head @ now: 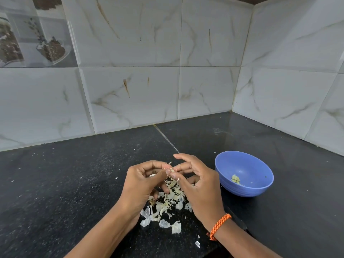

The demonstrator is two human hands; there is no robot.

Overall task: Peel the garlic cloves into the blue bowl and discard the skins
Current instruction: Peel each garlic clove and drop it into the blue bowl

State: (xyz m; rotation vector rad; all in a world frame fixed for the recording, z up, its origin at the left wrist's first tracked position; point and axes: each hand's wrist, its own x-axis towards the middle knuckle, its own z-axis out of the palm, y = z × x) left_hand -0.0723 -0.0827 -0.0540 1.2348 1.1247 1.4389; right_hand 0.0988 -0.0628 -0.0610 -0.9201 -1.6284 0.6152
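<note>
Skins (167, 205) in a loose pale heap on the black tabletop (74, 183), scattered nearest the viewer and running up under both hands. Orange braided cord (219, 226) around the right wrist. Left hand (141, 185) and right hand (199, 185) raised together just above the heap, fingertips meeting. Small garlic clove (172, 170) pinched between thumb and forefinger of the left hand, the right thumb and forefinger nipping at the same clove. Blue bowl (260, 164) just right of the right hand, standing upright on the tabletop, with a few peeled cloves (235, 179) in its bottom. Beyond, marbled white wall tiles (204, 53) meeting in a corner.
</note>
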